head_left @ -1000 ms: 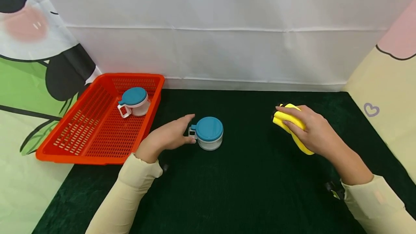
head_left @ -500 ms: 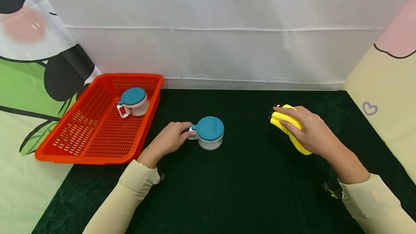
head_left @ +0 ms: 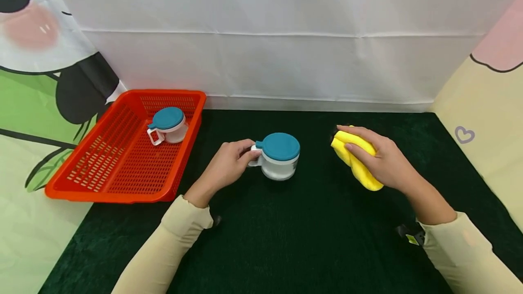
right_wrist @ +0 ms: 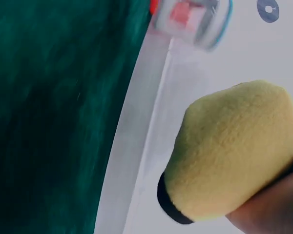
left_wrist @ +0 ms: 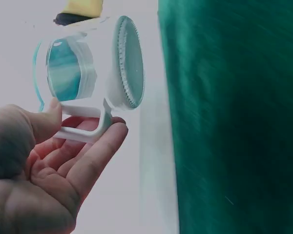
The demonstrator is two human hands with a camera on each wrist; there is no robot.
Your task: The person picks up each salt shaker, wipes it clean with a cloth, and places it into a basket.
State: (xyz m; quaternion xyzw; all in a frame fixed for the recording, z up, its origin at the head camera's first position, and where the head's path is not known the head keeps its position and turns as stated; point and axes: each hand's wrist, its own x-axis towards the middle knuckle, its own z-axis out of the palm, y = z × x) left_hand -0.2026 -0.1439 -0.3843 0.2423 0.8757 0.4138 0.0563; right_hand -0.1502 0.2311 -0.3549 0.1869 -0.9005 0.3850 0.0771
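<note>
My left hand (head_left: 229, 164) pinches the white handle of a seasoning jar (head_left: 281, 148) with a blue lid and a see-through body. In the left wrist view the jar's ribbed base (left_wrist: 129, 63) shows, raised off the green cloth, with the thumb on top of the handle and fingers curled beneath it. To the right, my right hand (head_left: 390, 160) grips a folded yellow cloth (head_left: 363, 169) between thumb and fingers. The right wrist view has the cloth's fuzzy surface (right_wrist: 234, 151) and its dark edge up close; most of that hand is hidden there.
A red perforated basket (head_left: 122, 198) stands at the left, holding a second blue-lidded jar (head_left: 168, 124). The table is covered in dark green cloth (head_left: 310, 239). A white sheet (head_left: 278, 67) hangs behind, with printed sheets at both sides.
The left hand has closed on the jar's handle and raised the jar, shifting it to the right. The right hand with the yellow cloth has moved slightly left, toward the jar.
</note>
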